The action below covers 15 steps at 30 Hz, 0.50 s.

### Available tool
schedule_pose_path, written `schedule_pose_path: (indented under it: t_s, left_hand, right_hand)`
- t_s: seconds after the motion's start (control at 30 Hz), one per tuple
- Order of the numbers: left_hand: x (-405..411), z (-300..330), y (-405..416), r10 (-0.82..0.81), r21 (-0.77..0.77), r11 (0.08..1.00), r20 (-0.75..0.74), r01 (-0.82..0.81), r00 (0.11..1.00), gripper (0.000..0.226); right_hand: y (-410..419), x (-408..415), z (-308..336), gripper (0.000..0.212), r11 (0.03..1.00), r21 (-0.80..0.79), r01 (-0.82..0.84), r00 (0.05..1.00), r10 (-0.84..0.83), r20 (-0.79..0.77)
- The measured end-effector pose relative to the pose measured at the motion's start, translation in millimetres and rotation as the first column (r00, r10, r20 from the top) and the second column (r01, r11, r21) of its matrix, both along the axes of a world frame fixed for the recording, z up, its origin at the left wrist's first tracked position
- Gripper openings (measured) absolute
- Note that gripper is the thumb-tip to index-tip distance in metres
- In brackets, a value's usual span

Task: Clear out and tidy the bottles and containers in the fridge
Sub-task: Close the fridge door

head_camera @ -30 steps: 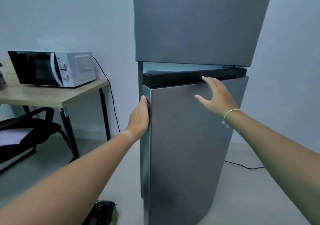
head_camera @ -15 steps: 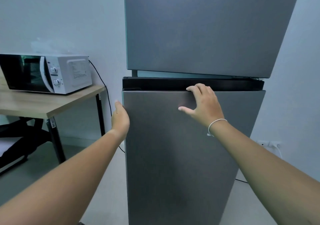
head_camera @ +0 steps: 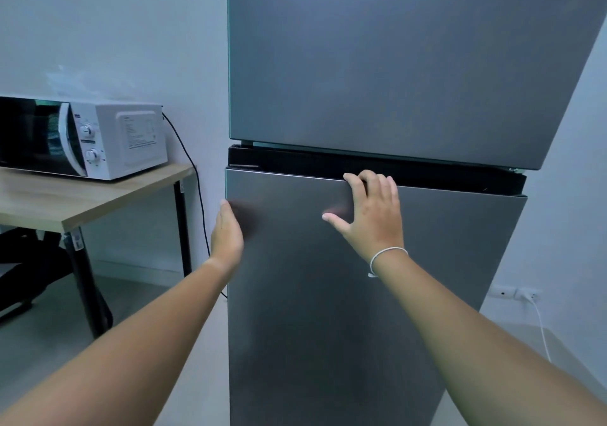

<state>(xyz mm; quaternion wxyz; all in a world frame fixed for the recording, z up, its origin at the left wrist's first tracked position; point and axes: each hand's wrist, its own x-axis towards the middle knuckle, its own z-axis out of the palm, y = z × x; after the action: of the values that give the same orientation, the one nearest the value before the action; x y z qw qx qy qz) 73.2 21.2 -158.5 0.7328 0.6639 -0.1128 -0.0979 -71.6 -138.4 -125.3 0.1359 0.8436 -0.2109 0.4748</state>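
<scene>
A tall grey two-door fridge fills the middle of the view, its upper door [head_camera: 394, 64] shut. The lower door [head_camera: 328, 310] sits about flush with the body, with a black recess along its top. My right hand [head_camera: 374, 215] has its fingers hooked over that door's top edge near the middle, thumb spread on the door face. My left hand [head_camera: 226, 235] lies flat and open against the door's left edge. Bottles and containers are hidden behind the doors.
A white microwave [head_camera: 115, 139] stands on a wooden table [head_camera: 82, 202] with black legs to the left of the fridge, its black cable [head_camera: 197, 189] hanging beside the fridge. A black chair [head_camera: 19, 261] sits under the table. A wall socket [head_camera: 512, 293] is low on the right.
The lower door has swung from ajar to about flush with the fridge. My right fingers have curled over its top edge, and my left hand has stayed at the left edge.
</scene>
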Motion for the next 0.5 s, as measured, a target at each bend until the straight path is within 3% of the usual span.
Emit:
schedule_pose_path:
  t_s: [0.17,0.33,0.5]
  left_hand:
    - [8.1,-5.8,-14.0,-0.021,0.045,0.999,0.152,0.015,0.988,0.037]
    - [12.7,-10.4,-18.4,0.028,0.030,0.999,0.199,-0.035,0.980,0.036]
    - [16.3,-10.9,-12.8,-0.021,0.061,0.998,0.225,0.007,0.974,0.034]
  right_hand:
    - [-11.7,12.4,-4.0,0.071,0.997,-0.062,0.039,0.999,-0.037,0.026]
    - [-16.8,14.8,-6.9,0.071,0.995,-0.091,0.050,0.998,-0.046,0.045]
    - [-11.1,13.7,-4.0,0.071,0.996,-0.060,0.069,0.997,-0.068,0.022]
